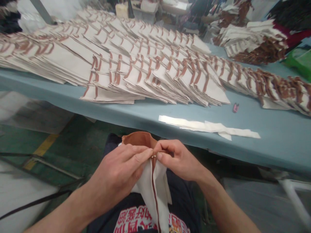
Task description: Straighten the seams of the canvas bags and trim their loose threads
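Observation:
A cream fabric piece (155,191) with a brown zipper line and a brown leather-like top part (139,138) hangs over my lap. My left hand (119,174) pinches its upper edge from the left. My right hand (176,158) pinches the same edge from the right. The fingertips of both hands meet at a small metal zipper pull (154,156). Both hands are closed on the fabric, just below the table's front edge.
A blue table (267,129) carries long overlapping rows of cream pieces with brown trim (150,71), white fabric strips (209,127) and a small pink object (235,107). More stacks (252,42) lie at the back right. Green floor lies to the left.

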Tool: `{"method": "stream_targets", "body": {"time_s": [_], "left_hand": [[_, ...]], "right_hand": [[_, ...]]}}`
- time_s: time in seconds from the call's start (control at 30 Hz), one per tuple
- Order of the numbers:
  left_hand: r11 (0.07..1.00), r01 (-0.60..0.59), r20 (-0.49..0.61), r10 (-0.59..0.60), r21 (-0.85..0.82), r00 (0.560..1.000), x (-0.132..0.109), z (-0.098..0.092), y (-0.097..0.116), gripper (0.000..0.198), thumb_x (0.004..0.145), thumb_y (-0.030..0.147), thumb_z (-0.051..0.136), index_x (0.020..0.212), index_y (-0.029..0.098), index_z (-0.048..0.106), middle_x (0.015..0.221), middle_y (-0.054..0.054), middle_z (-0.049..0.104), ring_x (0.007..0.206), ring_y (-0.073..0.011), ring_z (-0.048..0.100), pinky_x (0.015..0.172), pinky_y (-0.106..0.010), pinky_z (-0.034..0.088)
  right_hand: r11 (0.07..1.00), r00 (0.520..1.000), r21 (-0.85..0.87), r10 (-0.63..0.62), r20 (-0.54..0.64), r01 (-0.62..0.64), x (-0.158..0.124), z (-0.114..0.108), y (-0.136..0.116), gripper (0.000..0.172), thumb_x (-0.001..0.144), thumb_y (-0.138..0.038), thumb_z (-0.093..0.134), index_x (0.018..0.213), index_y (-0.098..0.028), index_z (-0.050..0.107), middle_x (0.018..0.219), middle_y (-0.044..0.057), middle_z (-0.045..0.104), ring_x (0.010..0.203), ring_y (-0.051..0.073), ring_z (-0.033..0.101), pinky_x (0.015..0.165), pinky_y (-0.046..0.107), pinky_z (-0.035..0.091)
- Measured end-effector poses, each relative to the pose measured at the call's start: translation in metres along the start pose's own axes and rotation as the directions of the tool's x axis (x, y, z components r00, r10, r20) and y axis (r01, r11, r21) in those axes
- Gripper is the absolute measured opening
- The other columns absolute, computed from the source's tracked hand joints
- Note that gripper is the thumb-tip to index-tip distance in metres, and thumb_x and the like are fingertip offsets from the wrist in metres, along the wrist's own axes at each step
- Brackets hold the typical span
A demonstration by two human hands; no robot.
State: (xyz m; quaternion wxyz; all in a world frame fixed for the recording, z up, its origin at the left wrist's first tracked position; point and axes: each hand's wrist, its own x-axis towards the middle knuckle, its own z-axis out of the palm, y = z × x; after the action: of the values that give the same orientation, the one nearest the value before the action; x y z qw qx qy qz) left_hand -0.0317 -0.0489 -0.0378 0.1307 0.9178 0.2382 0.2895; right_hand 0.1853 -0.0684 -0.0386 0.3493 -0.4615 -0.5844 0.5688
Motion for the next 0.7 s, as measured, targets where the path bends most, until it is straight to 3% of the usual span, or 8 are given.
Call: {"method": "stream_targets", "body": {"time_s": [0.07, 0.13, 0.23, 0.37, 0.5, 0.7], "left_hand": [[0.986, 0.082, 0.032, -0.078, -0.147, 0.996, 0.004, -0.009, -0.005, 0.019, 0.105, 0.012, 0.053, 0.121, 0.016, 0.063, 0.107, -0.003, 0.077, 0.098, -0.0151, 0.072, 0.092, -0.025, 0.051], [0.959, 0.154, 0.133, -0.125, -0.238, 0.983, 0.007, -0.017, -0.010, 0.018, 0.105, 0.015, 0.054, 0.120, 0.020, 0.063, 0.106, 0.001, 0.077, 0.096, -0.0120, 0.072, 0.091, -0.022, 0.049], [0.923, 0.204, 0.274, -0.113, -0.328, 0.955, 0.013, -0.025, -0.016, 0.018, 0.108, 0.018, 0.049, 0.115, 0.023, 0.064, 0.104, 0.003, 0.075, 0.094, -0.0111, 0.069, 0.087, -0.021, 0.047], [0.913, 0.240, 0.382, -0.103, -0.330, 0.918, 0.023, -0.029, -0.015, 0.022, 0.109, 0.023, 0.044, 0.105, 0.020, 0.066, 0.098, 0.002, 0.073, 0.088, -0.0136, 0.066, 0.081, -0.024, 0.044], [0.917, 0.244, 0.406, -0.102, -0.315, 0.908, 0.030, -0.027, -0.012, 0.025, 0.110, 0.031, 0.045, 0.100, 0.019, 0.065, 0.094, 0.001, 0.070, 0.086, -0.0150, 0.064, 0.078, -0.026, 0.042], [0.910, 0.290, 0.456, -0.132, -0.295, 0.880, 0.031, -0.024, -0.015, 0.018, 0.104, 0.020, 0.051, 0.088, 0.021, 0.059, 0.080, 0.005, 0.062, 0.073, -0.0129, 0.055, 0.069, -0.027, 0.035]], "right_hand": [[0.996, 0.999, -0.067, -0.053, 0.001, 0.053, -0.003, 0.000, -0.006, 0.013, 0.082, -0.023, 0.055, 0.074, -0.017, 0.063, 0.061, -0.005, 0.050, 0.055, 0.009, 0.040, 0.051, 0.022, 0.031], [0.975, 0.989, -0.171, -0.146, -0.024, 0.140, -0.006, 0.000, -0.010, 0.014, 0.082, -0.018, 0.055, 0.075, -0.016, 0.066, 0.062, -0.004, 0.054, 0.054, 0.009, 0.041, 0.052, 0.022, 0.031], [0.909, 0.959, -0.331, -0.281, -0.043, 0.251, -0.009, 0.000, -0.011, 0.017, 0.082, -0.013, 0.054, 0.078, -0.015, 0.070, 0.067, -0.001, 0.062, 0.058, 0.010, 0.048, 0.056, 0.023, 0.034], [0.852, 0.935, -0.425, -0.353, -0.035, 0.306, -0.012, -0.002, -0.010, 0.017, 0.084, -0.011, 0.055, 0.078, -0.015, 0.069, 0.068, -0.001, 0.063, 0.061, 0.011, 0.054, 0.059, 0.023, 0.037], [0.825, 0.933, -0.468, -0.361, -0.004, 0.317, -0.014, -0.005, -0.015, 0.017, 0.089, -0.011, 0.055, 0.079, -0.017, 0.067, 0.069, -0.002, 0.062, 0.063, 0.011, 0.054, 0.062, 0.024, 0.039], [0.692, 0.901, -0.614, -0.428, 0.073, 0.378, -0.017, -0.003, -0.024, 0.017, 0.096, -0.010, 0.054, 0.084, -0.016, 0.065, 0.072, 0.000, 0.062, 0.066, 0.013, 0.052, 0.063, 0.027, 0.036]]}}
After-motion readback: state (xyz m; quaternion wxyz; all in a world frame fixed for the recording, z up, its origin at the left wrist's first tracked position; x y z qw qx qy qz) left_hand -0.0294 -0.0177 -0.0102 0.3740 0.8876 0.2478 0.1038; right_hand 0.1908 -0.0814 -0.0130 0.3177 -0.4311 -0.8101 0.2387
